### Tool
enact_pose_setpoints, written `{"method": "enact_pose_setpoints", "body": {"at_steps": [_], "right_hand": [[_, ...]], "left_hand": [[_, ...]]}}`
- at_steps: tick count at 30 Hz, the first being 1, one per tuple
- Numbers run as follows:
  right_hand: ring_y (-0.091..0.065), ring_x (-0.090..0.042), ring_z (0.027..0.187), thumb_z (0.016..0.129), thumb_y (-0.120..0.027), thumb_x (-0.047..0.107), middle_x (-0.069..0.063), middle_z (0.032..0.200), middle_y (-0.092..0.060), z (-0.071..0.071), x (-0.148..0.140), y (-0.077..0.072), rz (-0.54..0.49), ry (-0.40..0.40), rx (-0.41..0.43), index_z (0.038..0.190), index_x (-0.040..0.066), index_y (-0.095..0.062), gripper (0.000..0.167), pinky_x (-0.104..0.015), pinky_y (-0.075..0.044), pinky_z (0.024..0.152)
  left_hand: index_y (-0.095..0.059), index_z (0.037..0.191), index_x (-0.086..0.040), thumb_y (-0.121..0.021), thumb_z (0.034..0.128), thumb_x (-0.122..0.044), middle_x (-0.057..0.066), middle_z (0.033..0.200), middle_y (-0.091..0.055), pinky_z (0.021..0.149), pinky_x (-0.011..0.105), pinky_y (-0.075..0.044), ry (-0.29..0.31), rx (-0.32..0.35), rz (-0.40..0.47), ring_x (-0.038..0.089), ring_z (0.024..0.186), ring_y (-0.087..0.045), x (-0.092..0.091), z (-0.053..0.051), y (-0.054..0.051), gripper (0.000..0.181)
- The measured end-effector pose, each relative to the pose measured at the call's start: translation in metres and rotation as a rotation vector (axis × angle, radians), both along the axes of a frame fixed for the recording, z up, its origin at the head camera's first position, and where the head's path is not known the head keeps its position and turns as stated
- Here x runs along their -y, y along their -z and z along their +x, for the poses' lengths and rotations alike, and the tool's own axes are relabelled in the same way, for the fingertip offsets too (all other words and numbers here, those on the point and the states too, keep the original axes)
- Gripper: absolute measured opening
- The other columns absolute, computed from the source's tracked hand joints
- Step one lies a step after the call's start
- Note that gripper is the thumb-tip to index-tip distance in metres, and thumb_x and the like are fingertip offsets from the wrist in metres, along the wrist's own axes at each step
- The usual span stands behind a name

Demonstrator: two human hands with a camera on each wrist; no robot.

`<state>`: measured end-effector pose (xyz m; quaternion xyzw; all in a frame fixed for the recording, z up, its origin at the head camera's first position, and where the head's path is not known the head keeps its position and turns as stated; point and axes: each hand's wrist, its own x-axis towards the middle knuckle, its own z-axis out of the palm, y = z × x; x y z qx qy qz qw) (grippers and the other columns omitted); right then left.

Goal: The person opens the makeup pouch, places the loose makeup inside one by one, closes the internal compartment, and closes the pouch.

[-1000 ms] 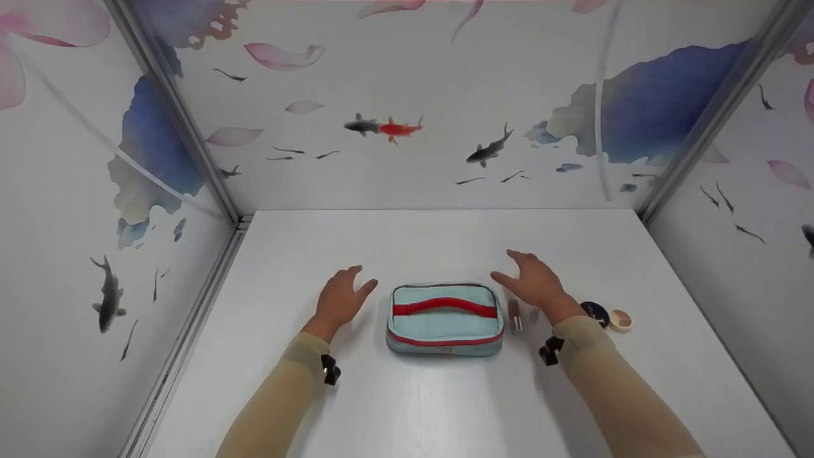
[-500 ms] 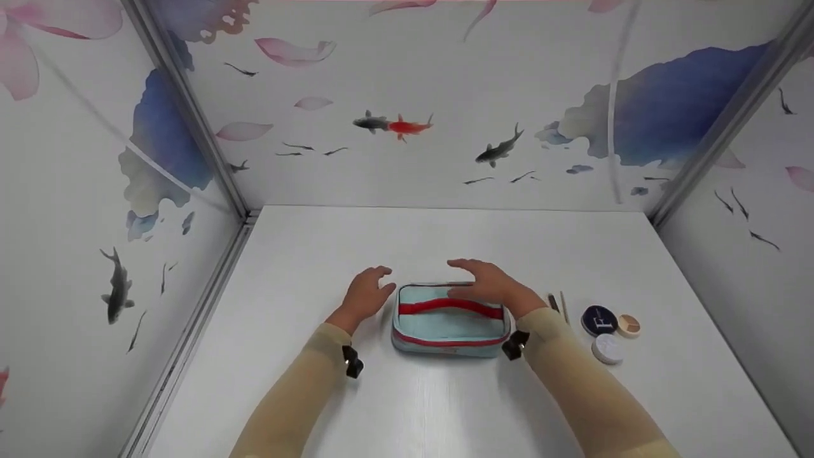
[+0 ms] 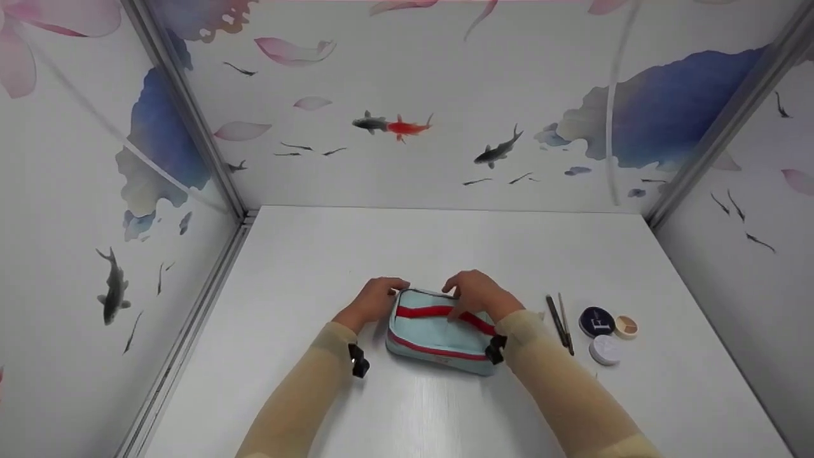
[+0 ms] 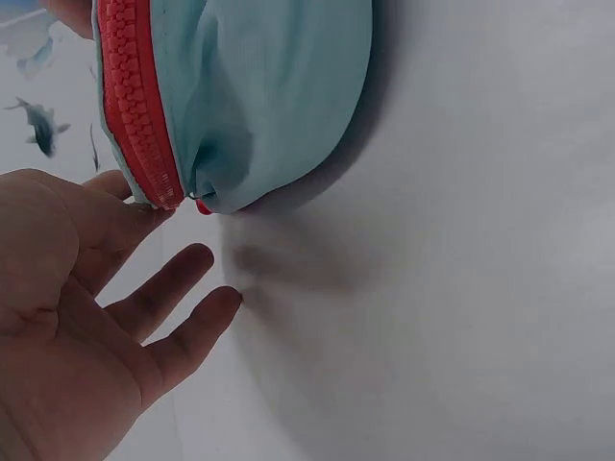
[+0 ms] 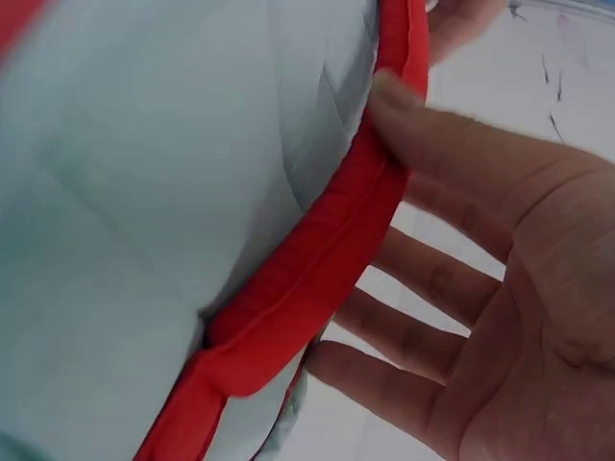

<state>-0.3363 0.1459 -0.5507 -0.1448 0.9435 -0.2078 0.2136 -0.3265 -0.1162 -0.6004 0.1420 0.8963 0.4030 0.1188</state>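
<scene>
A light blue makeup bag [image 3: 426, 332] with red zip trim lies slightly turned on the white table in the head view. My left hand [image 3: 374, 301] is at its back left corner. In the left wrist view, that hand [image 4: 72, 288] pinches the corner by the zip end [image 4: 154, 182], other fingers spread apart. My right hand [image 3: 481, 296] reaches over the back edge. The right wrist view shows its thumb [image 5: 442, 139] against the red carry handle [image 5: 298, 279], with the other fingers curled behind the bag. The zip pull is not visible.
Right of the bag lie two slim makeup sticks [image 3: 559, 323], a dark round compact [image 3: 596, 322], a small tan palette [image 3: 626, 327] and a white round jar [image 3: 605, 350]. Printed panels [image 3: 305, 178] wall in the table at the back and sides.
Both hands have come in from beside the bag and taken hold of its back edge and handle. The bag has turned a little, its right end nearer to me.
</scene>
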Motion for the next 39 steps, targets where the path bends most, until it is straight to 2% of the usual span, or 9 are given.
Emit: {"method": "enact_pose_setpoints", "body": {"at_steps": [6, 9, 13, 20, 26, 30, 34, 36, 39], "right_hand": [[-0.065, -0.023, 0.099, 0.082, -0.093, 0.022, -0.005, 0.110, -0.076, 0.002, 0.011, 0.007, 0.086, 0.013, -0.041, 0.113, 0.015, -0.080, 0.033, -0.046, -0.057, 0.097], [-0.063, -0.023, 0.097, 0.081, -0.094, 0.021, -0.004, 0.105, -0.075, 0.002, 0.017, 0.010, 0.131, 0.012, -0.060, 0.105, 0.015, -0.079, 0.029, -0.046, -0.057, 0.096], [-0.062, -0.023, 0.095, 0.080, -0.094, 0.017, -0.002, 0.098, -0.073, 0.001, 0.023, 0.011, 0.138, 0.028, -0.031, 0.100, 0.015, -0.078, 0.026, -0.044, -0.059, 0.093], [-0.062, -0.023, 0.096, 0.080, -0.095, 0.014, -0.002, 0.099, -0.070, -0.008, 0.025, 0.009, 0.121, 0.044, 0.047, 0.103, 0.016, -0.075, 0.031, -0.041, -0.061, 0.091], [-0.061, -0.023, 0.097, 0.080, -0.095, 0.015, -0.004, 0.100, -0.071, -0.011, 0.023, 0.007, 0.187, -0.032, -0.002, 0.103, 0.012, -0.075, 0.031, -0.042, -0.059, 0.094], [-0.062, -0.023, 0.099, 0.081, -0.094, 0.012, -0.006, 0.104, -0.072, -0.006, 0.027, 0.007, 0.188, -0.061, -0.038, 0.108, 0.010, -0.075, 0.034, -0.043, -0.059, 0.098], [-0.063, -0.024, 0.101, 0.081, -0.094, 0.011, -0.006, 0.106, -0.072, -0.005, 0.027, 0.006, 0.168, -0.045, -0.053, 0.111, 0.010, -0.074, 0.036, -0.043, -0.059, 0.097], [-0.062, -0.024, 0.101, 0.080, -0.094, 0.011, -0.006, 0.107, -0.071, -0.007, 0.026, 0.007, 0.160, -0.033, -0.050, 0.111, 0.011, -0.074, 0.037, -0.043, -0.059, 0.097], [-0.063, -0.025, 0.102, 0.080, -0.094, 0.011, -0.005, 0.108, -0.071, -0.007, 0.027, 0.007, 0.165, -0.018, -0.036, 0.113, 0.012, -0.074, 0.039, -0.044, -0.059, 0.098]], "left_hand": [[-0.070, 0.139, -0.006, -0.054, 0.1062, 0.000, 0.013, 0.143, -0.068, 0.114, 0.048, -0.051, 0.011, -0.025, -0.023, 0.032, 0.133, -0.065, 0.000, 0.000, 0.002, 0.036], [-0.072, 0.135, -0.007, -0.055, 0.1059, -0.002, 0.014, 0.142, -0.069, 0.114, 0.049, -0.051, -0.001, -0.012, -0.024, 0.032, 0.132, -0.065, 0.001, 0.001, 0.002, 0.035], [-0.076, 0.129, -0.007, -0.061, 0.1030, -0.006, 0.013, 0.137, -0.071, 0.110, 0.050, -0.053, -0.025, 0.022, -0.025, 0.031, 0.127, -0.065, 0.001, 0.003, 0.001, 0.030], [-0.079, 0.121, -0.007, -0.071, 0.0953, -0.005, 0.011, 0.127, -0.074, 0.107, 0.049, -0.055, -0.025, -0.029, -0.063, 0.029, 0.120, -0.065, -0.004, 0.002, -0.005, 0.027], [-0.079, 0.117, -0.002, -0.070, 0.0940, 0.001, 0.015, 0.123, -0.076, 0.097, 0.045, -0.061, -0.016, -0.075, -0.004, 0.030, 0.111, -0.073, -0.008, -0.002, -0.009, 0.025], [-0.079, 0.118, -0.002, -0.068, 0.0972, 0.000, 0.014, 0.123, -0.076, 0.098, 0.045, -0.060, -0.044, -0.051, 0.005, 0.029, 0.112, -0.073, -0.006, -0.003, -0.007, 0.023], [-0.077, 0.123, -0.002, -0.054, 0.1018, 0.002, 0.015, 0.125, -0.075, 0.105, 0.049, -0.056, -0.072, -0.013, 0.014, 0.031, 0.119, -0.070, -0.005, -0.009, -0.002, 0.031], [-0.076, 0.125, -0.003, -0.050, 0.1023, 0.003, 0.014, 0.126, -0.075, 0.109, 0.049, -0.054, -0.070, -0.004, -0.001, 0.031, 0.121, -0.068, -0.005, -0.013, 0.002, 0.035], [-0.076, 0.128, -0.006, -0.053, 0.1044, 0.000, 0.012, 0.129, -0.074, 0.112, 0.049, -0.052, -0.047, 0.012, -0.027, 0.030, 0.125, -0.066, -0.005, -0.017, 0.008, 0.033]]}}
